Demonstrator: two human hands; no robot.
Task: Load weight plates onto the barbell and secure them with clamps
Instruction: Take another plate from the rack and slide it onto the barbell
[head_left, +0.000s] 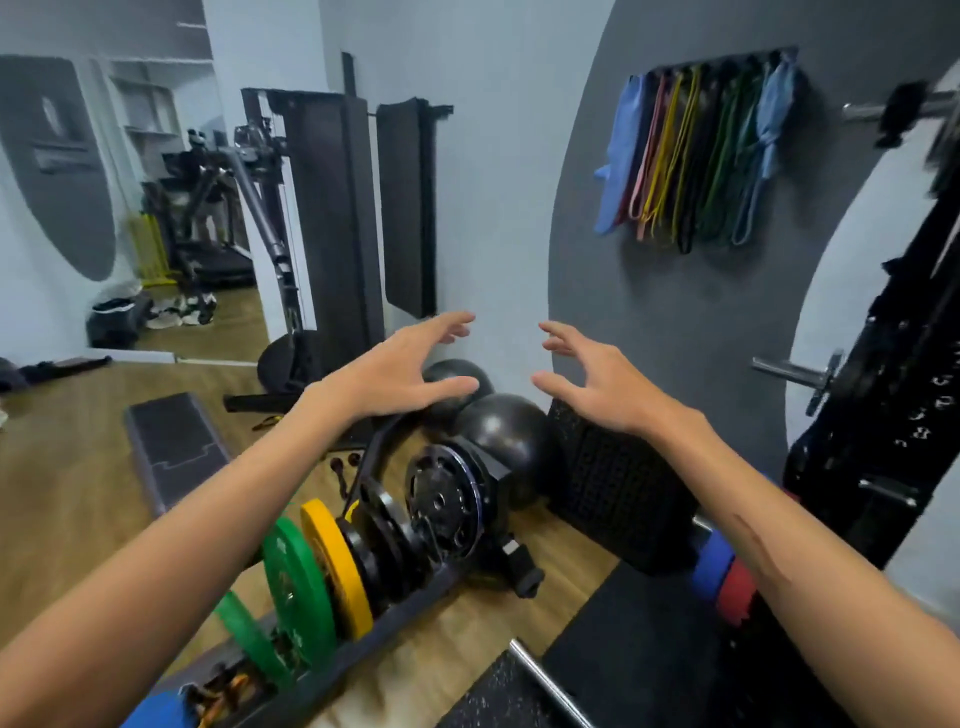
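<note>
Weight plates (332, 566) stand upright in floor rack (374, 634) at lower centre: green, yellow, then black ones, below and nearer than both hands. Left hand (400, 371) and right hand (597, 382) held out in the air, fingers spread, loosely bent, holding nothing. Barbell sleeve (878, 109) top right, well apart.

Both forearms bare from elbow to wrist, no sleeves in frame; left hand (395, 371) and right hand (597, 382) ungloved, with no rings, watch or wristbands visible. One long dark streak-like mark runs lengthwise along the right forearm (753, 540), roughly mid-forearm. Fingernails too blurred to judge.
</note>
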